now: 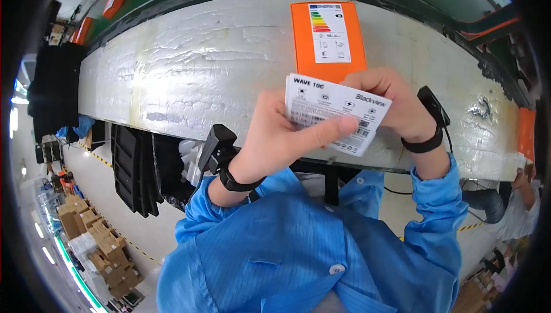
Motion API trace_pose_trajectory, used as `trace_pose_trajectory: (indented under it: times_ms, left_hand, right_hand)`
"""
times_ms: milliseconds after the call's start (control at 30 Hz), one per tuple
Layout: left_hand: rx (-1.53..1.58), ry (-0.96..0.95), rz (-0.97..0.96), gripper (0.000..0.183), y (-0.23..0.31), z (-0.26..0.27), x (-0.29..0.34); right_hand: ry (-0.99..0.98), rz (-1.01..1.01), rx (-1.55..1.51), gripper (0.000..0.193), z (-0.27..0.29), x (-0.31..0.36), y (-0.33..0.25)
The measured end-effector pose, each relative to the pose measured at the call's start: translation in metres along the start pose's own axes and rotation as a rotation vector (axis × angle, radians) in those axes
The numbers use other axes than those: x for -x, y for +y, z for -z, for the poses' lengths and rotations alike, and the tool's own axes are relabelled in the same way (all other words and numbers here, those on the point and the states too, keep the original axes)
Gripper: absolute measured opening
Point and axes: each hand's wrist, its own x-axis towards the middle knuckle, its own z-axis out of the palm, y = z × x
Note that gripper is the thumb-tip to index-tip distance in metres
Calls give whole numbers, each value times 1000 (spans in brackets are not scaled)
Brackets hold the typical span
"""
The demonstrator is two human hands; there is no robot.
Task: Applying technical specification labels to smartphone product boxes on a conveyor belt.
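My left hand (287,135) is closed on a small stack of white printed labels (324,106), its thumb lying across the front of them. From the far right side, my right hand (396,95) also grips the stack, with its fingers curled behind the upper edge. The labels carry black print, small icons and barcodes, and are held tilted above the worktable. Just beyond them, an orange box (302,43) lies on the table, bearing a white sticker (332,40) with coloured energy bars. Its near edge is partly hidden by my right hand and the labels.
The worktable (189,55) has a wrinkled, film-covered pale top. Black trays (132,169) stand below its front edge at left. Another orange box (526,135) sits at the right end, near another person's hand (521,182). Cardboard boxes (106,244) are stacked on the floor at left.
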Motion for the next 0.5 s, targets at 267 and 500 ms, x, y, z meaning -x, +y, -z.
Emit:
trace_pose_trajectory:
  times_ms: [267,500]
  left_hand:
    - [60,294,-31,30,-2,9,16]
    - [-508,847,-390,40,-23,86,97]
  right_hand:
    - [300,114,271,10,-28,4,-11]
    - [501,213,489,2,-4,36,-12]
